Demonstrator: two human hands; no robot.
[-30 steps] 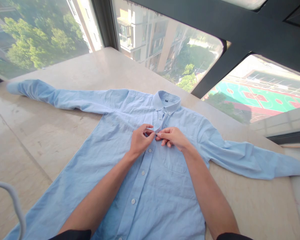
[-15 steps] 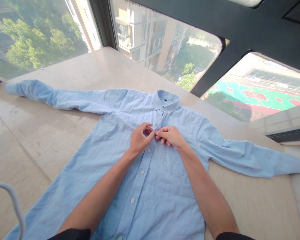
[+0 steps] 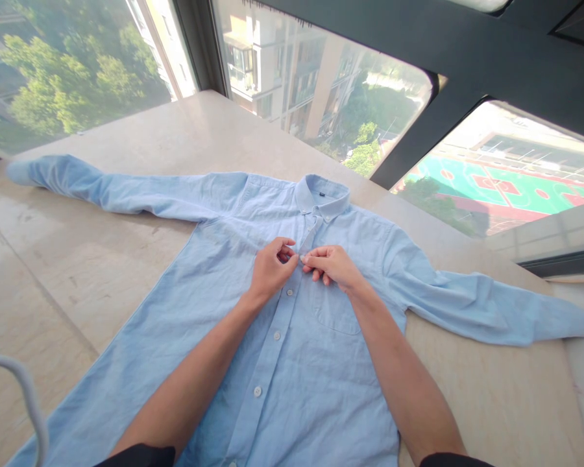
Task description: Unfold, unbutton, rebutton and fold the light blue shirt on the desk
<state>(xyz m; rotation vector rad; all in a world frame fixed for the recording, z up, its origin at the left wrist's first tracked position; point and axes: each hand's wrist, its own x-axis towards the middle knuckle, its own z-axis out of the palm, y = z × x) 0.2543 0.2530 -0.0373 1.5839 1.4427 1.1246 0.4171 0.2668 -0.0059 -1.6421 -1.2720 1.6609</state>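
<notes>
A light blue long-sleeved shirt (image 3: 214,266) lies flat, front up, with its collar (image 3: 338,204) at the far end and both sleeves spread out. On the upper chest, my left hand (image 3: 274,267) pinches the front placket, thumb and forefinger curled together. Close against it, my right hand (image 3: 333,264) pinches the same strip from the other side. The fingertips nearly meet, and whatever button sits between them is hidden. Lower down the placket, white buttons (image 3: 277,335) show in a line. A chest pocket (image 3: 338,314) lies under my right wrist.
The shirt rests on a beige stone surface (image 3: 39,272) with a seam at left. A grey-white cable (image 3: 26,389) curves in at the lower left. Windows with dark frames (image 3: 399,155) border the far side; trees, buildings and a sports court show outside.
My hands stay at the same spot on the placket, with only a tiny shift of the fingertips. The shirt lies as before.
</notes>
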